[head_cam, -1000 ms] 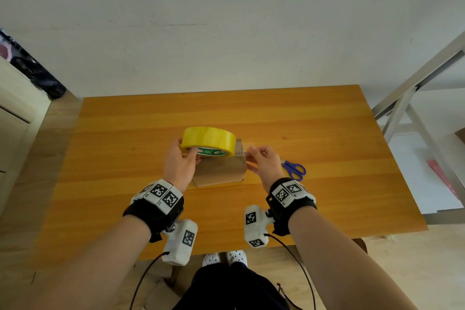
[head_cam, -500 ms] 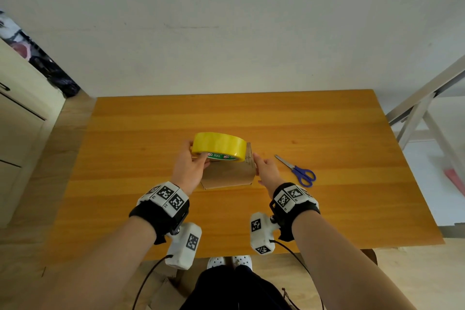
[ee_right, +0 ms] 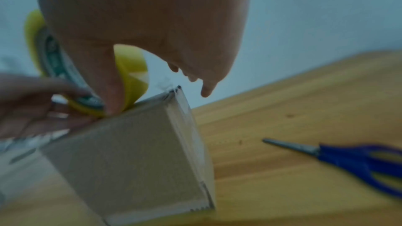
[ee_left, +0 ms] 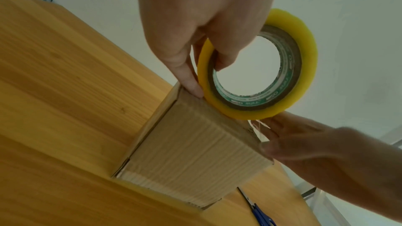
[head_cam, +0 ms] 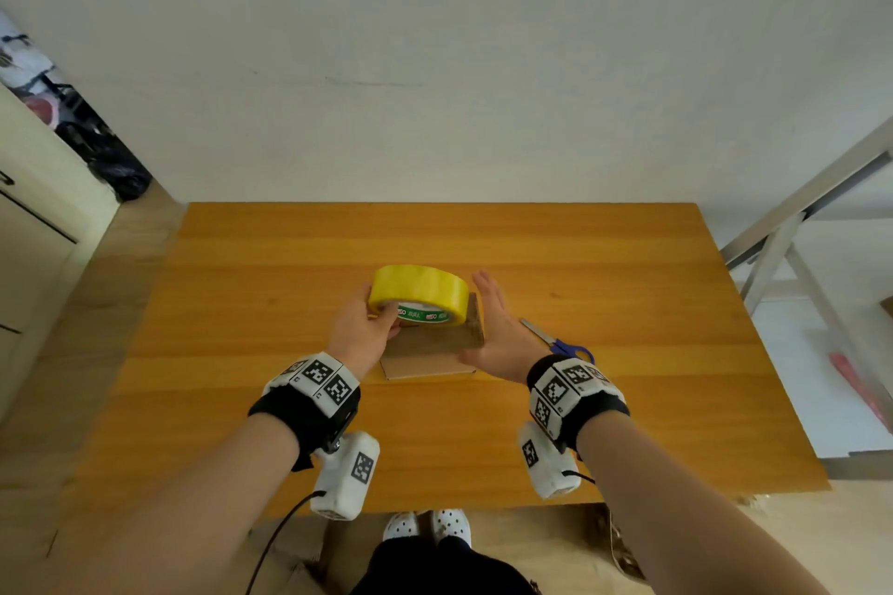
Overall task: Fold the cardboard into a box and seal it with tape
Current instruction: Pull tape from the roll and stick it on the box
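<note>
A small brown cardboard box (head_cam: 425, 355) stands on the wooden table (head_cam: 628, 304). My left hand (head_cam: 360, 329) grips a yellow tape roll (head_cam: 418, 290) just above the box's top, thumb inside the core and a finger on the outside; in the left wrist view that roll (ee_left: 304, 61) touches the box (ee_left: 191, 152) at its top edge. My right hand (head_cam: 497, 329) lies flat along the box's right side with straight fingers. In the right wrist view its thumb (ee_right: 108, 88) presses on the box's top edge by the roll (ee_right: 132, 75). A thin clear tape strand shows at the box corner.
Blue-handled scissors (head_cam: 563, 343) lie on the table just right of my right hand, blades pointing away to the left. A metal frame (head_cam: 792, 246) stands off the table's right side. A cabinet (head_cam: 29, 266) is on the left.
My right hand has gone from pinching the tape end at the box's right edge to lying flat against that side with fingers extended. The left hand still holds the roll over the box.
</note>
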Action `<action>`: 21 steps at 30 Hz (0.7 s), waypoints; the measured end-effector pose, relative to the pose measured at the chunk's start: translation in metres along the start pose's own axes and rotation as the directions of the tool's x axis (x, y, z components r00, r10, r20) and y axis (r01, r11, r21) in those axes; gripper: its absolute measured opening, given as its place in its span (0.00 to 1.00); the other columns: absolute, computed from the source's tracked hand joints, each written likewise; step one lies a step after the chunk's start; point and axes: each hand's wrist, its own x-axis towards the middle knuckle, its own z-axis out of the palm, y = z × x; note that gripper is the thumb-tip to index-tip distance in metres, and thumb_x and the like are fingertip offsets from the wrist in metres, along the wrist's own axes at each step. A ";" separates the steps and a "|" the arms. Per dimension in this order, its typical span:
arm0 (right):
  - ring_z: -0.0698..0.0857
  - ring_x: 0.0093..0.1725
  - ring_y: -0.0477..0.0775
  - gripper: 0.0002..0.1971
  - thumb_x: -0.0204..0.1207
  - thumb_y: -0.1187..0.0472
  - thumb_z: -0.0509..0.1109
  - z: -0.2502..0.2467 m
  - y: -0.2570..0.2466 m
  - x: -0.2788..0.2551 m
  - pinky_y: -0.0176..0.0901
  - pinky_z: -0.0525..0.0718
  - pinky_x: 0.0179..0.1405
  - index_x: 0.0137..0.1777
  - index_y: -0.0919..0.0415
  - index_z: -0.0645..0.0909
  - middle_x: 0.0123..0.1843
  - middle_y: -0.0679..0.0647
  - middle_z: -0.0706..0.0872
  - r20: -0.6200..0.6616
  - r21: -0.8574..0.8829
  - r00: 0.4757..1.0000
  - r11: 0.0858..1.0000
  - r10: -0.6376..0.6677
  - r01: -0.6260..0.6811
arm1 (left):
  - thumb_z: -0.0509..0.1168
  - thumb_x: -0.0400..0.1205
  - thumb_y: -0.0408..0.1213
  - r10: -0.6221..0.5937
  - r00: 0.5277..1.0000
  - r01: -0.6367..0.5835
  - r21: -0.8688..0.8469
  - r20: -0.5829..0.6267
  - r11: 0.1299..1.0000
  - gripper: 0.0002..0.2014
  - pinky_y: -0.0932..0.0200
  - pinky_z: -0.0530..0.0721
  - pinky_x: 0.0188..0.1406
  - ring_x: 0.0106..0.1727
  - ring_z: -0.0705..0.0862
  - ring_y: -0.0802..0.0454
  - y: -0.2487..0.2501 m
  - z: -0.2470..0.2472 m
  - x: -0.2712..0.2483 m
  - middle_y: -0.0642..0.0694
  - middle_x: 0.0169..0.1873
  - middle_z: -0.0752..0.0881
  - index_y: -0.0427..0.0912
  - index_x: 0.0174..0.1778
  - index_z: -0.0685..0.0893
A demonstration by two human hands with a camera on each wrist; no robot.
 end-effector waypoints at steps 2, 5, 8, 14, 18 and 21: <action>0.46 0.84 0.53 0.64 0.63 0.48 0.81 0.003 -0.003 0.004 0.57 0.58 0.80 0.82 0.54 0.30 0.83 0.46 0.31 0.055 -0.242 0.998 0.969 -0.025 0.038 | 0.59 0.83 0.30 0.006 1.000 -0.006 0.012 -0.015 1.000 0.14 0.65 0.88 0.41 0.47 0.84 0.48 0.001 0.000 0.000 0.40 0.53 0.81 0.36 0.65 0.74; 0.37 0.83 0.51 0.70 0.58 0.44 0.82 0.007 -0.002 0.009 0.54 0.47 0.81 0.80 0.58 0.26 0.83 0.50 0.29 0.069 -0.396 0.998 0.918 -0.008 0.035 | 0.61 0.82 0.29 -0.008 1.000 0.008 0.007 -0.024 1.000 0.16 0.61 0.87 0.45 0.46 0.84 0.49 0.001 0.000 0.001 0.41 0.53 0.80 0.38 0.66 0.73; 0.36 0.83 0.51 0.67 0.63 0.46 0.80 0.011 0.000 0.012 0.50 0.45 0.81 0.80 0.61 0.26 0.84 0.53 0.30 0.063 -0.430 0.998 0.902 0.001 0.027 | 0.64 0.81 0.30 -0.015 0.999 0.015 0.010 -0.034 1.000 0.15 0.52 0.86 0.52 0.43 0.84 0.55 0.001 0.000 0.003 0.43 0.52 0.80 0.41 0.63 0.73; 0.46 0.84 0.58 0.58 0.70 0.43 0.73 0.017 0.004 0.015 0.52 0.55 0.81 0.81 0.65 0.33 0.84 0.60 0.38 0.066 -0.557 0.998 0.829 -0.020 0.054 | 0.67 0.79 0.30 0.043 0.999 -0.041 0.110 -0.018 0.993 0.15 0.52 0.89 0.45 0.39 0.85 0.56 0.002 -0.002 0.002 0.40 0.50 0.81 0.40 0.59 0.73; 0.55 0.82 0.61 0.55 0.70 0.43 0.73 0.012 0.000 0.013 0.52 0.61 0.78 0.81 0.68 0.40 0.83 0.62 0.50 0.060 -0.613 0.997 0.786 -0.054 0.080 | 0.66 0.79 0.31 0.132 0.989 -0.111 0.254 -0.065 0.961 0.10 0.63 0.82 0.29 0.37 0.81 0.53 0.005 -0.006 0.004 0.43 0.47 0.79 0.41 0.52 0.72; 0.55 0.82 0.60 0.53 0.71 0.43 0.72 0.012 -0.002 0.013 0.51 0.61 0.78 0.81 0.67 0.41 0.82 0.62 0.51 0.057 -0.631 0.996 0.771 -0.062 0.084 | 0.67 0.78 0.32 0.221 0.974 -0.179 0.426 -0.049 0.887 0.11 0.57 0.77 0.40 0.43 0.79 0.49 0.010 -0.016 0.007 0.44 0.46 0.79 0.39 0.51 0.72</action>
